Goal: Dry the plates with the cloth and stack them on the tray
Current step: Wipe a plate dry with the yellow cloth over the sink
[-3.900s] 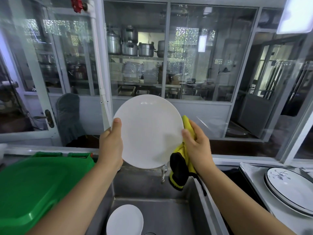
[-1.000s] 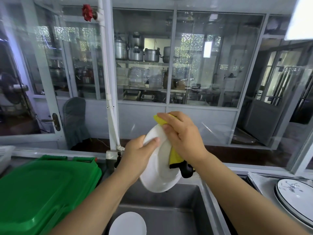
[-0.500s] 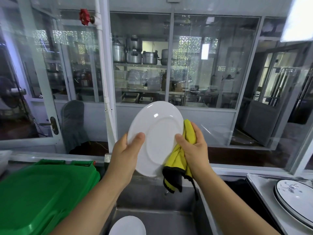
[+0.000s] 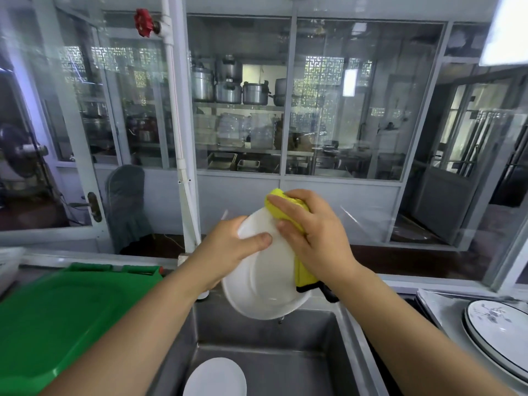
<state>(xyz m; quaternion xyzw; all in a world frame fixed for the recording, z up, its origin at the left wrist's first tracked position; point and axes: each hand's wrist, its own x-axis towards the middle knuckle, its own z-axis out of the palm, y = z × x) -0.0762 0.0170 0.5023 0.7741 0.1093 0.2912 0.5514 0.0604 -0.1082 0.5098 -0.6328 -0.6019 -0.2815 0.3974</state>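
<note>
Left hand: the left hand [image 4: 228,247] grips the far-left rim of a white plate [image 4: 265,284], thumb laid across the near face and fingers curled behind it.
Right hand: the right hand [image 4: 311,238] is clamped over a yellow cloth [image 4: 285,208], fingers bent and pressing it onto the plate's upper right rim.
Plate: round, glossy, plain white, with a raised foot ring showing; it is held tilted in the air above the sink [image 4: 268,358].
Cloth: soft yellow fabric with a black edge, bunched under the palm; a tail hangs down the plate's right side.
Sink: dull steel basin, near centre; a second white plate [image 4: 214,378] lies in its bottom.
Tray: a metal tray [image 4: 431,304] sits to the right, holding stacked plates [image 4: 503,330] that are white with dark rims and a grey floral print.
Left side: a smooth green plastic lid [image 4: 57,318] beside the sink.
Far: glass partitions with steel pots [image 4: 228,84] on shelves; a red valve [image 4: 143,22] on a white pipe.
Writing: none can be read.
</note>
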